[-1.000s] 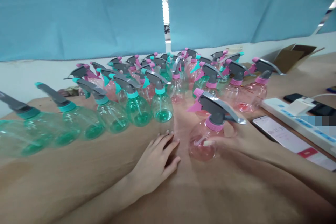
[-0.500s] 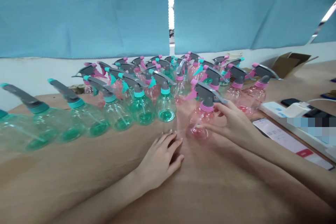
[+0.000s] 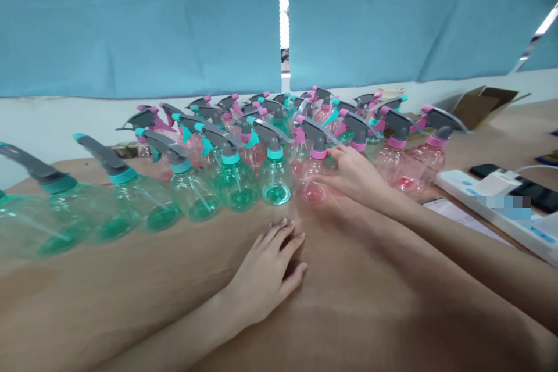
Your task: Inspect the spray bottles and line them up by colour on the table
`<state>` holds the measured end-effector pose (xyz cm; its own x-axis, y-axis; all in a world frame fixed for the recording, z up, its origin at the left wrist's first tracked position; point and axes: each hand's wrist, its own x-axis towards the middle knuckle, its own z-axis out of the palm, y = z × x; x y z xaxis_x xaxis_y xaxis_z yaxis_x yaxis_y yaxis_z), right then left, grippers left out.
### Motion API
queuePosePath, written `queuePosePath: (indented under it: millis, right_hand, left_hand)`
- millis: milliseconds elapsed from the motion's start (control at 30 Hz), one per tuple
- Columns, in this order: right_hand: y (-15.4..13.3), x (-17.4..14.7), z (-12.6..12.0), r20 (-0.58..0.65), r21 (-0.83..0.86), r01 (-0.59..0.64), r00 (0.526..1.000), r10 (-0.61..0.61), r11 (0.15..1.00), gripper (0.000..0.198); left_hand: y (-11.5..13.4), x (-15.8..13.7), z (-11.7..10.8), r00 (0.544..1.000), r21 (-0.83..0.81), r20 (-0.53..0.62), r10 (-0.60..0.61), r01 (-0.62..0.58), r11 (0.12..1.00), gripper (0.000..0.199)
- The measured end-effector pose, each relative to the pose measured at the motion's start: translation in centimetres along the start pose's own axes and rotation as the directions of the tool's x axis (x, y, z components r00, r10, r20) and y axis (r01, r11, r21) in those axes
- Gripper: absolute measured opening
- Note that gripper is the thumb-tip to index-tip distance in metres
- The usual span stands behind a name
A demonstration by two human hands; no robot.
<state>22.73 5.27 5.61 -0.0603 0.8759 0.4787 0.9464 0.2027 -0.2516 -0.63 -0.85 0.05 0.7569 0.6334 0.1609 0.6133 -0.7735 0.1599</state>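
Observation:
My right hand (image 3: 360, 173) grips a clear pink spray bottle (image 3: 313, 183) by its side, below the pink collar. That bottle stands upright at the right end of the front row, beside a green spray bottle (image 3: 276, 180) with a turquoise collar. Flat on the tabletop, with fingers spread, lies my left hand (image 3: 271, 267); it holds nothing. Several more green bottles (image 3: 239, 183) run off to the left in the same row. Behind them crowd pink and green bottles with grey trigger heads, many partly hidden.
To the right lie a white power strip (image 3: 501, 209) with a charger (image 3: 497, 183), a dark phone (image 3: 534, 190) and a second phone (image 3: 453, 212) partly covered by my right arm. An open cardboard box (image 3: 475, 106) stands at the back right. A blue curtain (image 3: 174, 23) hangs behind the table (image 3: 143, 290).
My right hand has moved the pink spray bottle away from me and to the left, up beside the front green bottle. My left hand stays in nearly the same place.

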Motion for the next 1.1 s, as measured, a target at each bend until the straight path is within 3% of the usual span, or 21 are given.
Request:
queuePosePath:
  millis: [133,300,433,567,667,767,967,1100]
  right_hand:
    - [0.2,0.7,0.4,-0.012,0.003,-0.015,1.000,0.015,1.000,0.048]
    - [0.3,0.6,0.8,-0.018,0.029,-0.025,1.000,0.026,0.999,0.065]
    - [0.5,-0.6,-0.2,-0.043,0.086,-0.029,0.999,0.033,0.996,0.073]
    - [1.9,-2.6,-2.6,-0.087,0.210,-0.092,0.990,0.112,0.973,0.044]
    - [3.9,-3.8,-4.0,-0.134,0.179,-0.177,0.970,0.202,0.968,0.025]
    - [5.8,-4.0,-4.3,-0.182,0.092,-0.230,0.953,0.244,0.969,0.034]
    - [6.3,-2.0,-2.4,-0.055,0.064,-0.247,0.967,0.250,0.967,0.071]
    - [5.8,-0.7,-1.1,-0.040,0.048,-0.240,0.969,0.242,0.970,0.060]
  left_hand:
    - [0.0,0.0,-0.1,1.000,0.000,0.020,-0.002,0.002,1.000,0.043]
    - [-0.1,-0.1,-0.1,0.999,0.010,0.036,-0.009,0.009,1.000,0.043]
    - [-0.2,-0.1,-0.1,1.000,0.020,0.028,-0.009,0.009,1.000,0.043]
    - [-0.4,0.0,-0.1,1.000,0.030,0.027,-0.003,0.002,1.000,0.042]
    - [-0.4,0.1,-0.2,1.000,0.023,0.020,-0.019,0.019,1.000,0.041]
    - [-0.3,0.3,-0.2,0.999,-0.006,0.003,-0.035,0.035,0.999,0.040]
    - [0.7,0.8,-0.3,0.997,-0.061,-0.075,0.007,-0.012,0.998,0.034]
    - [1.6,1.0,-0.4,0.993,-0.091,-0.117,0.028,-0.038,0.995,0.034]
